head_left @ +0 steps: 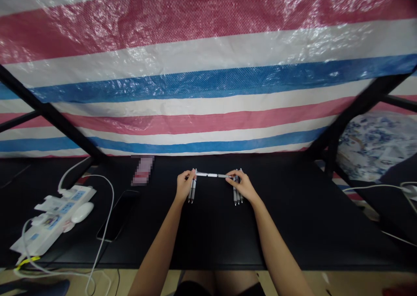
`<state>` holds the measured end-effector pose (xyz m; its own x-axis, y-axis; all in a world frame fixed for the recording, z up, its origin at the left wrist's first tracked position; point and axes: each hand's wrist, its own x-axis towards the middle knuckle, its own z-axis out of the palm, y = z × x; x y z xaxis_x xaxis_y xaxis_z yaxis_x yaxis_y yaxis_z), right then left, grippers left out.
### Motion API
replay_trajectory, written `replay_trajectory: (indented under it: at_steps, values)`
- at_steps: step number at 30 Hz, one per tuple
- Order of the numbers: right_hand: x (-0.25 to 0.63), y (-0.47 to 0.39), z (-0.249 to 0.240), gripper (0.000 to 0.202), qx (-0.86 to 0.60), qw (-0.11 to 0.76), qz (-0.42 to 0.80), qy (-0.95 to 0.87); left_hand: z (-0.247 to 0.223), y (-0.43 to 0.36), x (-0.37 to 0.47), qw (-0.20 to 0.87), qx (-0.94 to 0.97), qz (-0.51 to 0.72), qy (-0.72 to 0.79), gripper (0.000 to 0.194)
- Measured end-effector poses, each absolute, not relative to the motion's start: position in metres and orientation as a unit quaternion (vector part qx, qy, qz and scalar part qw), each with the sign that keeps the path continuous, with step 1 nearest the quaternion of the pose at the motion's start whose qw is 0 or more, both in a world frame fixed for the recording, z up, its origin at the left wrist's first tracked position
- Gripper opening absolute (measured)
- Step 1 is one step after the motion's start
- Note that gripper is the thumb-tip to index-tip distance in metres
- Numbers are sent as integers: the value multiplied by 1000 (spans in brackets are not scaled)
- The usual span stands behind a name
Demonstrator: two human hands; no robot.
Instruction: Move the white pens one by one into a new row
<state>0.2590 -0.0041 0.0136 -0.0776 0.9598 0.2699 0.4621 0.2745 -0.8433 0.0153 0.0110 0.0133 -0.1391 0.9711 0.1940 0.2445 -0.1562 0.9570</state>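
Note:
A slim white and grey pen (pixel 212 175) lies level between my two hands, over the black table. My left hand (pixel 185 184) pinches its left end. Around the other end close the fingers of my right hand (pixel 241 185). Beneath my left fingers a couple of similar pens (pixel 192 192) stretch toward me with their dark tips nearest. Several more pens (pixel 238 196) lie side by side under my right hand, pointing the same way. My fingers cover the far ends of both groups.
A white power strip (pixel 67 213) with plugs and white cables lies on the left of the black table (pixel 218 235). Near it are a dark phone (pixel 119 215) and a blurred pink item (pixel 142 170). A striped plastic sheet (pixel 208 109) and black frame bars (pixel 70 120) close off the back.

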Motion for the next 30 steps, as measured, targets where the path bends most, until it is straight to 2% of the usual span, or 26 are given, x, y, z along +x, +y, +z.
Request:
replay_trajectory:
  at_steps: [11,17,30]
  values:
    - [257,-3,12,43,-487,433,287,-702,10,13,14,328,576,510,548,40]
    - [256,-1,9,50,-487,432,280,-705,8,13,14,321,575,514,549,33]
    - [255,-2,10,56,-499,423,284,-701,3,15,14,339,559,544,526,24]
